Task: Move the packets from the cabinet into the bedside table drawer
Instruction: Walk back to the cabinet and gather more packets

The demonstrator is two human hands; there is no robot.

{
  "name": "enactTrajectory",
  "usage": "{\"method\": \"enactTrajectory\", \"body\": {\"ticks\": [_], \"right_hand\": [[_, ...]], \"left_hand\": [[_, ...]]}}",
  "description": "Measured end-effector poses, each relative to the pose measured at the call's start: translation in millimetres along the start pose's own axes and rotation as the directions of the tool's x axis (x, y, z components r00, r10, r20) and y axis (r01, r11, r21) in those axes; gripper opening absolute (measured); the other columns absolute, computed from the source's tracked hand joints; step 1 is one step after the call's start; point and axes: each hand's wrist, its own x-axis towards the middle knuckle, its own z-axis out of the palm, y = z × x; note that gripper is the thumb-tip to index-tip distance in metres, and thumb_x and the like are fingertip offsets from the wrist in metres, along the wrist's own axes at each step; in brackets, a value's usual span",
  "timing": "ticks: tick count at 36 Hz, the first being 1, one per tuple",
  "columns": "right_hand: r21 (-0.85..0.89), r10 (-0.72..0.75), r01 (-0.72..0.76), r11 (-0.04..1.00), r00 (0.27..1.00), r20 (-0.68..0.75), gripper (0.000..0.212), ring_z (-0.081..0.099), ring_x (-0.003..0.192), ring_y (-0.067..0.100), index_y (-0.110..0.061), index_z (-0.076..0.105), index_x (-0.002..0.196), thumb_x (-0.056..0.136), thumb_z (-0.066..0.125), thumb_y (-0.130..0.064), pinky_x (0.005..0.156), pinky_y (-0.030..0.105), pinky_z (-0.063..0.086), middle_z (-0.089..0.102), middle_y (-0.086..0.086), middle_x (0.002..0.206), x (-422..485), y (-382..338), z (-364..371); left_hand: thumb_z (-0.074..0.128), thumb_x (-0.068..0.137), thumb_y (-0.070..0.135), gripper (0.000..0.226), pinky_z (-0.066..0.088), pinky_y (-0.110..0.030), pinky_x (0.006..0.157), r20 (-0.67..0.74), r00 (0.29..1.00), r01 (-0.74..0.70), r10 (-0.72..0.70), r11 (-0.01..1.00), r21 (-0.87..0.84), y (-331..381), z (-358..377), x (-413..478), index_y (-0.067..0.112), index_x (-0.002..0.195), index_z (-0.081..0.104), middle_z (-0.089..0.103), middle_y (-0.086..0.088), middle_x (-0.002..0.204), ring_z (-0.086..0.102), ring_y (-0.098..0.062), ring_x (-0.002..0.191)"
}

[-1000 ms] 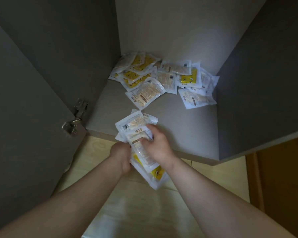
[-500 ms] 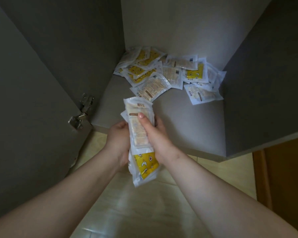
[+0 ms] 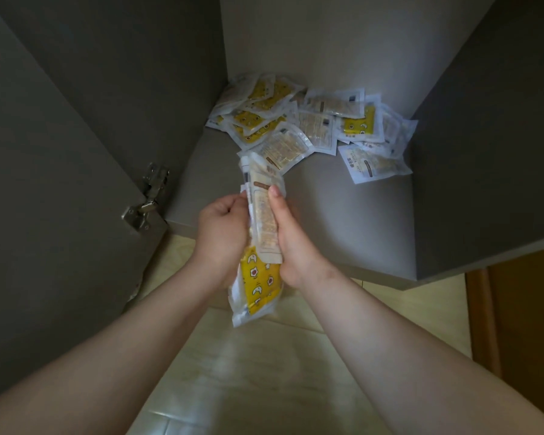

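now upright, packet stack between both hands

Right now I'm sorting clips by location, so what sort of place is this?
Probably a home interior, at an open grey cabinet: a metal door hinge, a shelf strewn with packets, and pale floor tiles below. The left hand and right hand grip a stack of packets.

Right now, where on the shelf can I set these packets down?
Front half of the grey shelf is bare, from the metal hinge to the right wall. The back, under the heap of white and yellow packets, is crowded.
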Motion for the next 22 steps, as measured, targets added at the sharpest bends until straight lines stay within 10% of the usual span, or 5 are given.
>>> {"method": "enactTrajectory", "body": {"ticks": [5, 10, 22], "right_hand": [[0.034, 0.016, -0.017, 0.999, 0.999, 0.036, 0.084, 0.067, 0.100, 0.024, -0.022, 0.052, 0.128, 0.059, 0.075, -0.065, 0.087, 0.038, 0.053, 0.068, 0.010, 0.113, 3.7, -0.8, -2.6], [-0.134, -0.091, 0.071, 0.988, 0.985, -0.149, 0.024, 0.069, 0.071, 0.015, -0.020, 0.060, 0.090, 0.080, 0.069, -0.040, 0.067, 0.028, 0.058, 0.071, 0.002, 0.082, -3.2, -4.3, -5.8], [-0.358, -0.155, 0.002, 0.934, 0.904, -0.399, 0.026, 0.068, 0.083, 0.022, -0.018, 0.059, 0.086, 0.083, 0.067, -0.042, 0.082, 0.034, 0.055, 0.069, 0.003, 0.086, -26.0, 2.3, 8.6]], "left_hand": [[0.049, 0.096, 0.016, 0.031, 0.050, -0.032, 0.063, -0.067, 0.997, -0.020, 0.024, 0.999, 0.050, 4.4, -3.2, 5.3, 0.006, 0.071, 0.065, 0.064, -0.012, 0.069, 0.059, -0.024, 0.066], [0.046, 0.096, 0.024, 0.035, 0.048, -0.038, 0.065, -0.250, 0.947, -0.126, 0.201, 0.950, 0.287, -2.0, -6.5, 13.2, 0.004, 0.074, 0.063, 0.060, -0.010, 0.066, 0.055, -0.026, 0.067], [0.048, 0.093, 0.028, 0.028, 0.053, -0.043, 0.088, -0.249, 0.838, 0.414, -0.486, 0.862, -0.292, -11.7, -8.5, 11.4, 0.012, 0.074, 0.062, 0.070, -0.012, 0.097, 0.067, -0.030, 0.089]]}}
